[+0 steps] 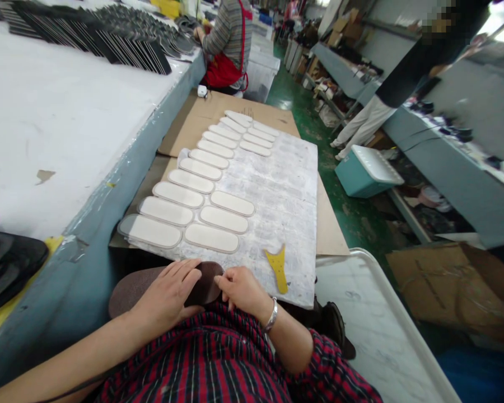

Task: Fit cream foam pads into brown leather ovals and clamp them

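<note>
A dark brown, round-ended shoe sole piece (pixel 210 280) lies in front of my body, its long part (pixel 130 288) stretching to the left. Across its middle rests my left hand (pixel 174 288), fingers over the top and thumb at the near edge, gripping it. My right hand (pixel 239 285) is closed at the piece's right end, with thumb and forefinger pinching its edge. Just beyond both hands, several pale oval pieces with darker rims (pixel 212 238) lie in rows on a whitish board (pixel 273 201). A yellow Y-shaped template (pixel 278 268) sits to the right of my right hand.
Brown cardboard (pixel 185 120) lies under the board. On the left stands a long white-topped table (pixel 67 117) bearing dark stacked soles (pixel 109 39). A pale tray (pixel 369 313) is at right. Beyond are a seated person (pixel 231 45), a standing person (pixel 378 106) and a teal bin (pixel 357 179).
</note>
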### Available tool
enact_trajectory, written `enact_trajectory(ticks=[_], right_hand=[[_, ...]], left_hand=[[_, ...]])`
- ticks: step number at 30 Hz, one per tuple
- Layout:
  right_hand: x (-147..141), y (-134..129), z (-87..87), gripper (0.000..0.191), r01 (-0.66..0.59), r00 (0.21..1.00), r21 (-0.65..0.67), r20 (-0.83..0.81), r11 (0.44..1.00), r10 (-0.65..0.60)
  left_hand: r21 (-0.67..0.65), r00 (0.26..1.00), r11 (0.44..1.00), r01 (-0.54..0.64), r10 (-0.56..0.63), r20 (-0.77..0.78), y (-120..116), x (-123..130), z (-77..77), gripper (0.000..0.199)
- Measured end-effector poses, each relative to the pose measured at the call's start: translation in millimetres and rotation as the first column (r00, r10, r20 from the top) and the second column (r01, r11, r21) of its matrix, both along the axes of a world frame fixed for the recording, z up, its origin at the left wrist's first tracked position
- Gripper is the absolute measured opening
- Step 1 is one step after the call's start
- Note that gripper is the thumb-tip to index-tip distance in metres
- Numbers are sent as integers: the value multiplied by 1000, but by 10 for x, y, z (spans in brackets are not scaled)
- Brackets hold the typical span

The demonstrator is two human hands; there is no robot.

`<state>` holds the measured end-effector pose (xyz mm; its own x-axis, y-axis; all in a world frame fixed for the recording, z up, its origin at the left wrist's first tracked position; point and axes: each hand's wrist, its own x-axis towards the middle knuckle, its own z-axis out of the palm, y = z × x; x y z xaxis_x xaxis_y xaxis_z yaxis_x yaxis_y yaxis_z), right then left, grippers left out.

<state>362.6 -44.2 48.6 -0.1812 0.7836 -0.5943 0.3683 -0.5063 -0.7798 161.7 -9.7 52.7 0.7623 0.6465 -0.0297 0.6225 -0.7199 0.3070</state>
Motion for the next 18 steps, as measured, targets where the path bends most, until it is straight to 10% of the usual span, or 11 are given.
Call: enact_trajectory(ticks=[8,12,18], right_hand=[[36,-14,-149,29,116,948,-181,-272,977,-163],[-18,14,7,29,-58,989,97,141,994,44],[-228,38,261,21,-327,909,484,397,811,130]], left_hand=[[-3,998,999,-35,35,58,-24,5,-39,39],[32,997,999,-35,32,66,-23,6,-47,39],[87,992,996,-29,18,124,-4,-5,-112,45]])
